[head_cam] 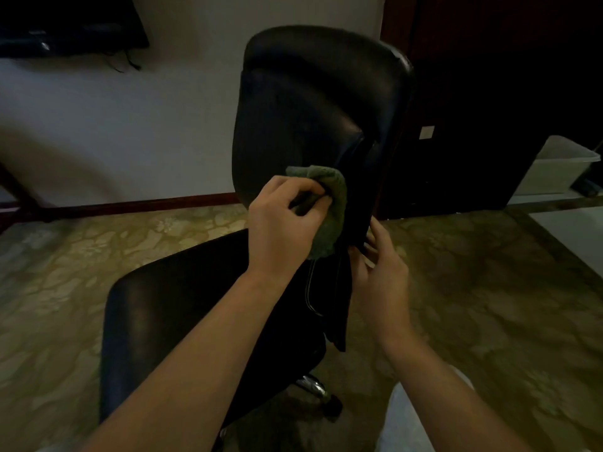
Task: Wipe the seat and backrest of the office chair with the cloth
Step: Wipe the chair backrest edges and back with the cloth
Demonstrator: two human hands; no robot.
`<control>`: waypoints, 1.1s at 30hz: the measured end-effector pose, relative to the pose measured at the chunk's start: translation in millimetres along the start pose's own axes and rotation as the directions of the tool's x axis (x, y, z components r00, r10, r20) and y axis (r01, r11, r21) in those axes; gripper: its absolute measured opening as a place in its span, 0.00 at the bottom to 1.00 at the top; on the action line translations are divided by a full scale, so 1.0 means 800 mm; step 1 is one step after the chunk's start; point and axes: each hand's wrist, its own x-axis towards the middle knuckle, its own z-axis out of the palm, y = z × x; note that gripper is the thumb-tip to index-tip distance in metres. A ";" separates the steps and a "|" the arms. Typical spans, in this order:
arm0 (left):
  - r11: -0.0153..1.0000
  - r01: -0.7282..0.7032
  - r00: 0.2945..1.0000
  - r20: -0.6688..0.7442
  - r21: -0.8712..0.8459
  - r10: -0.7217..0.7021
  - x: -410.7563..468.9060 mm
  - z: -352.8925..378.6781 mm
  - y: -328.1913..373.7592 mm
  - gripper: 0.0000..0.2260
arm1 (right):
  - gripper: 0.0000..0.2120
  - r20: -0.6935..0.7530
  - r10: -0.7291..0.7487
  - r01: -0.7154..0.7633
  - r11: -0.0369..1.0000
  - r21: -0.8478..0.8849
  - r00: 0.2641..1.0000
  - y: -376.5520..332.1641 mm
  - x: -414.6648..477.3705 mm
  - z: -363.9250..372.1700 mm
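Left fingers (306, 190) curled, pinching a bunched fold of green cloth (334, 213); thumb and fingertips clenched on it. Cloth is knitted-looking, dull green, crumpled, and hangs down past the palm. It is pressed against the lower right part of the backrest (310, 102), just above where backrest meets seat. Left hand (280, 226) seen back up, wrist bent, bare forearm running in from the lower left across the seat (182, 305).

Right fingers (375, 231) mostly straight, released, tips touching the right edge of the backrest just beside the cloth; nothing held. Right hand (383, 278) stands palm toward the chair, bare forearm coming up from the lower right.

Backrest is black, glossy, leather-like, tall with a rounded top, upright, slightly turned so its right edge faces the camera. Seat is black too, flat, rounded corners, sheen on its left side. Chrome base (313, 384) and a dark caster (332, 407) show under the seat.

Chair stands on a patterned olive-tan carpet (489, 288). White wall (130, 125) behind with a reddish skirting board (146, 203). Dark screen (65, 24) at top left, dark wooden cabinet (489, 93) at right, translucent plastic bin (561, 168) near it
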 end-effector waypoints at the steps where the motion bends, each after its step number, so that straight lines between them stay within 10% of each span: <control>1: 1.000 -0.019 1.000 0.018 0.018 0.018 0.005 0.003 0.001 0.07 | 0.26 0.003 0.007 -0.007 1.000 0.004 1.000 0.001 -0.001 0.000; 33: 0.997 0.080 0.995 0.056 -0.015 -0.079 -0.061 -0.006 -0.037 0.07 | 0.24 -0.018 0.002 -0.003 0.997 -0.080 1.000 0.004 -0.002 0.001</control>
